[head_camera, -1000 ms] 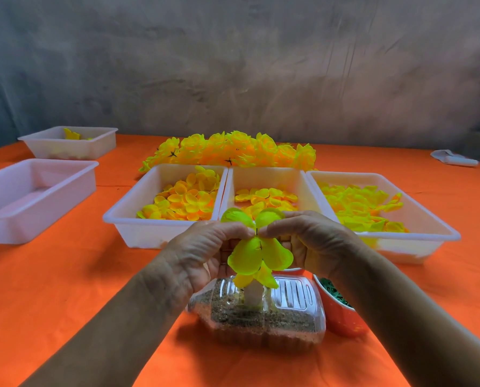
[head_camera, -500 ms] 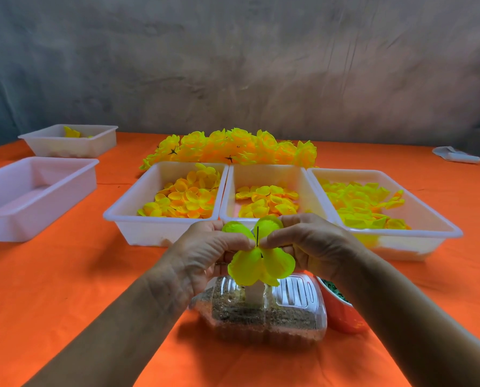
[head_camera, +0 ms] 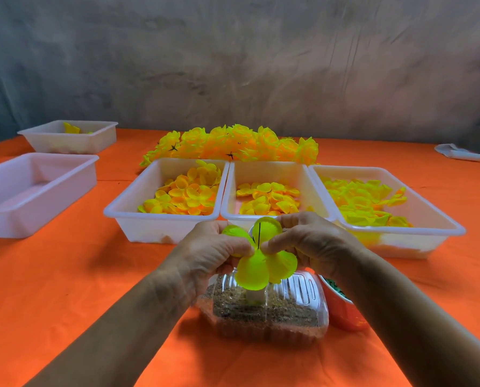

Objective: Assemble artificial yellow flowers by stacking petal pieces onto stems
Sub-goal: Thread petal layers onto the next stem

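pinching at the middle of the petal piece (head_camera: 264, 265), both hands hold it up over the clear box of sand (head_camera: 264, 311), just in front of the three white trays. the left hand (head_camera: 210, 255) has thumb and fingertips pressed together on the left side of the centre, the right hand (head_camera: 311, 244) does the same on the right, and a thin dark stem (head_camera: 258, 235) stands up between them through the centre hole.

the piece looks like thin fabric or soft plastic: very light, floppy, easy to crease, so i reckon the grip belongs right at the hub beside the stem, not out on the lobes, which would only fold. the stem looks like fine wire, stiff enough to thread on but likely to bend if pushed sideways.

beyond the hands, the left tray (head_camera: 163, 219), middle tray (head_camera: 264, 174) and right tray (head_camera: 400, 233) hold loose yellow petals. finished flowers (head_camera: 233, 143) lie heaped behind them on the orange table (head_camera: 51, 275). a red bowl (head_camera: 342, 314) sits beside the box.
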A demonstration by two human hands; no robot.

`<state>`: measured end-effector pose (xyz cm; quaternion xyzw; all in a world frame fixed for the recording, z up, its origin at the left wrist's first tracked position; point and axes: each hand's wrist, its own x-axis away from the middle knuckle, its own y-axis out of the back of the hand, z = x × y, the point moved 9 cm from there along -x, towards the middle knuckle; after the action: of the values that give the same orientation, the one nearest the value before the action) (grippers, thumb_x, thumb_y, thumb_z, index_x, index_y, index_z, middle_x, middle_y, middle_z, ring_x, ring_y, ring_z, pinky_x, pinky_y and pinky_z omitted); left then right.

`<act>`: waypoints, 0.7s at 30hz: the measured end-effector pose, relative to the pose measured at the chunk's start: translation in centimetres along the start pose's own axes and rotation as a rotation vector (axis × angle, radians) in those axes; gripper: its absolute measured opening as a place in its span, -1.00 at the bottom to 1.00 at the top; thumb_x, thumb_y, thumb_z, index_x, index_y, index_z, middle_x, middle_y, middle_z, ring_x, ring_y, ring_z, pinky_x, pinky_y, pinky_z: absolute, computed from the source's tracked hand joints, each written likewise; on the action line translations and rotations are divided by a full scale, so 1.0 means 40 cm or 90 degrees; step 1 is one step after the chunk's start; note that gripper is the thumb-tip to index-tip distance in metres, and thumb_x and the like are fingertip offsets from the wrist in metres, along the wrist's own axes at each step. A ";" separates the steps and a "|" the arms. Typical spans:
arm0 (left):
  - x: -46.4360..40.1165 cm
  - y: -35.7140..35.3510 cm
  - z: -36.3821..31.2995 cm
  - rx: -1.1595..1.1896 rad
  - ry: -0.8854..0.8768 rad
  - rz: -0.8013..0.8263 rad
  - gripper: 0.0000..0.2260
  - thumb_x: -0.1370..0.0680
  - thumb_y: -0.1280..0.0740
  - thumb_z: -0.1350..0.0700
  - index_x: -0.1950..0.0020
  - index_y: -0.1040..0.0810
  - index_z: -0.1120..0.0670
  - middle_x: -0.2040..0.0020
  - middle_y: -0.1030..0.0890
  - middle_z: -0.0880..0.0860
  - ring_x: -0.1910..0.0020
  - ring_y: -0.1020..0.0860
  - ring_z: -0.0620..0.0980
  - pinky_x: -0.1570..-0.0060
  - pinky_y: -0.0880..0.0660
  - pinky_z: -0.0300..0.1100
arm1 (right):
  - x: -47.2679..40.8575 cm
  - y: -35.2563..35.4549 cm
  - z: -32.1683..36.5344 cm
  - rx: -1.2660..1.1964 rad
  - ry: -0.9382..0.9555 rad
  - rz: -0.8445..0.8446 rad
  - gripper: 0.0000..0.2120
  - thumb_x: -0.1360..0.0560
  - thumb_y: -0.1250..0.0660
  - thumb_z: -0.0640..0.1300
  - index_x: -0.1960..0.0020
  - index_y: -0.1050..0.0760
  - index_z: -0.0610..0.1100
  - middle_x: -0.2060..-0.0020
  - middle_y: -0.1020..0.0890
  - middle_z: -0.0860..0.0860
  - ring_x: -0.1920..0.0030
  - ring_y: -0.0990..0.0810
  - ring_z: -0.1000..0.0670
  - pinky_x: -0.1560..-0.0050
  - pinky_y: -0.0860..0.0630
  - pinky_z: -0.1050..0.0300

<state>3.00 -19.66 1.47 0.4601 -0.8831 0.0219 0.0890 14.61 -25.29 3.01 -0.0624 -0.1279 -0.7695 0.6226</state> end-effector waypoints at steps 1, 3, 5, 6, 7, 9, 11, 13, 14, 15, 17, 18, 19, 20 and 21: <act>-0.001 0.001 -0.002 -0.007 -0.002 -0.003 -0.84 -0.39 -0.38 0.39 0.15 -0.56 0.15 0.46 -0.50 0.02 0.56 -0.42 -0.13 0.38 -0.37 -0.23 | 0.000 0.000 0.002 0.005 0.002 0.002 -0.79 -0.35 -0.38 -0.47 0.07 -0.55 -0.26 0.36 -0.63 -0.12 0.45 -0.62 -0.01 0.49 -0.51 0.22; -0.001 -0.001 -0.006 -0.020 -0.007 -0.006 -0.82 -0.38 -0.37 0.40 0.15 -0.54 0.15 0.45 -0.48 0.03 0.56 -0.41 -0.13 0.38 -0.36 -0.23 | -0.001 0.001 0.007 0.022 0.009 0.002 -0.80 -0.34 -0.39 -0.47 0.11 -0.55 -0.24 0.36 -0.63 -0.12 0.46 -0.61 -0.01 0.51 -0.49 0.24; -0.001 -0.003 -0.010 -0.023 -0.011 -0.008 -0.81 -0.38 -0.37 0.42 0.17 -0.54 0.15 0.43 -0.46 0.05 0.56 -0.39 -0.11 0.38 -0.34 -0.21 | 0.000 0.000 0.010 0.035 0.015 0.005 -0.79 -0.34 -0.39 -0.47 0.08 -0.55 -0.26 0.31 -0.63 -0.15 0.41 -0.62 -0.05 0.47 -0.51 0.21; -0.001 -0.003 -0.012 -0.021 -0.013 -0.010 -0.81 -0.38 -0.36 0.43 0.18 -0.54 0.15 0.42 -0.46 0.06 0.55 -0.38 -0.10 0.38 -0.32 -0.21 | 0.000 -0.001 0.010 0.034 0.016 0.010 -0.78 -0.35 -0.38 -0.47 0.05 -0.56 -0.28 0.28 -0.63 -0.17 0.39 -0.62 -0.06 0.45 -0.53 0.19; 0.000 -0.004 -0.013 -0.019 -0.015 -0.009 -0.81 -0.38 -0.36 0.44 0.18 -0.54 0.16 0.42 -0.45 0.07 0.55 -0.38 -0.09 0.38 -0.31 -0.22 | 0.001 -0.003 0.010 0.033 0.017 0.016 -0.77 -0.35 -0.38 -0.48 0.03 -0.56 -0.29 0.26 -0.63 -0.18 0.38 -0.62 -0.07 0.44 -0.54 0.17; 0.003 -0.002 -0.014 -0.018 -0.018 -0.007 -0.81 -0.37 -0.37 0.44 0.15 -0.56 0.17 0.40 -0.46 0.08 0.50 -0.39 -0.06 0.40 -0.30 -0.23 | 0.002 -0.002 0.008 0.030 0.022 0.020 -0.75 -0.34 -0.38 -0.49 0.01 -0.55 -0.31 0.20 -0.64 -0.23 0.33 -0.63 -0.10 0.39 -0.59 0.12; 0.006 0.002 -0.010 -0.018 -0.015 -0.005 -0.81 -0.36 -0.39 0.42 0.11 -0.57 0.18 0.35 -0.48 0.10 0.43 -0.40 -0.03 0.39 -0.33 -0.23 | 0.000 -0.002 0.001 0.023 0.018 0.022 -0.71 -0.33 -0.38 -0.49 -0.04 -0.55 -0.34 0.13 -0.64 -0.26 0.25 -0.63 -0.16 0.24 -0.62 0.01; 0.006 0.003 -0.003 -0.023 -0.007 -0.005 -0.81 -0.37 -0.40 0.41 0.12 -0.57 0.17 0.34 -0.49 0.12 0.41 -0.42 -0.02 0.38 -0.36 -0.23 | -0.003 -0.006 -0.010 0.023 0.006 0.025 -0.69 -0.34 -0.37 -0.49 -0.07 -0.54 -0.37 0.13 -0.63 -0.26 0.19 -0.62 -0.19 0.13 -0.59 -0.06; 0.006 0.005 0.002 -0.029 -0.001 -0.008 -0.82 -0.37 -0.40 0.41 0.15 -0.57 0.15 0.35 -0.50 0.11 0.43 -0.43 -0.04 0.39 -0.37 -0.24 | -0.005 -0.007 -0.015 0.028 0.000 0.023 -0.71 -0.34 -0.37 -0.48 -0.06 -0.55 -0.38 0.17 -0.64 -0.24 0.22 -0.62 -0.17 0.16 -0.59 -0.02; 0.005 0.005 0.006 -0.034 0.005 -0.013 -0.82 -0.37 -0.41 0.40 0.18 -0.56 0.14 0.37 -0.50 0.09 0.47 -0.43 -0.06 0.41 -0.38 -0.26 | -0.006 -0.007 -0.019 0.032 -0.005 0.019 -0.73 -0.34 -0.37 -0.47 -0.03 -0.56 -0.37 0.22 -0.64 -0.21 0.28 -0.63 -0.13 0.23 -0.60 0.04; 0.005 0.006 0.012 -0.036 0.013 -0.019 -0.83 -0.36 -0.42 0.38 0.21 -0.56 0.12 0.39 -0.51 0.08 0.50 -0.44 -0.09 0.42 -0.39 -0.27 | -0.007 -0.002 -0.021 0.034 -0.009 0.009 -0.79 -0.34 -0.39 -0.45 0.03 -0.57 -0.34 0.30 -0.64 -0.16 0.37 -0.63 -0.06 0.35 -0.60 0.12; 0.004 0.006 0.013 -0.037 0.012 -0.021 -0.84 -0.37 -0.42 0.36 0.21 -0.56 0.11 0.39 -0.52 0.07 0.50 -0.44 -0.09 0.41 -0.40 -0.27 | -0.009 0.002 -0.021 0.033 -0.007 0.004 -0.80 -0.34 -0.40 -0.44 0.03 -0.58 -0.33 0.30 -0.64 -0.16 0.38 -0.63 -0.06 0.36 -0.60 0.12; 0.004 0.006 0.012 -0.040 0.010 -0.023 -0.85 -0.37 -0.42 0.34 0.20 -0.56 0.11 0.39 -0.53 0.06 0.49 -0.45 -0.09 0.41 -0.40 -0.26 | -0.010 0.006 -0.020 0.035 -0.003 0.000 -0.80 -0.35 -0.40 -0.43 0.03 -0.58 -0.33 0.28 -0.64 -0.17 0.37 -0.63 -0.07 0.35 -0.61 0.10; 0.004 0.006 0.011 -0.042 0.007 -0.026 -0.86 -0.37 -0.43 0.32 0.20 -0.57 0.10 0.40 -0.54 0.04 0.49 -0.46 -0.09 0.41 -0.40 -0.26 | -0.011 0.007 -0.019 0.037 0.002 -0.001 -0.81 -0.35 -0.41 -0.42 0.03 -0.58 -0.32 0.27 -0.64 -0.18 0.36 -0.63 -0.08 0.33 -0.60 0.09; 0.004 0.008 0.010 -0.040 0.006 -0.030 -0.87 -0.38 -0.43 0.30 0.20 -0.57 0.10 0.41 -0.55 0.02 0.49 -0.47 -0.09 0.41 -0.41 -0.25 | -0.011 0.007 -0.018 0.039 0.008 0.000 -0.83 -0.35 -0.41 -0.42 0.06 -0.58 -0.30 0.28 -0.65 -0.17 0.36 -0.63 -0.07 0.34 -0.60 0.10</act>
<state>2.57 -19.66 1.11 0.4778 -0.8717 -0.0058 0.1083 15.04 -25.12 2.23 -0.0384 -0.1479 -0.7656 0.6249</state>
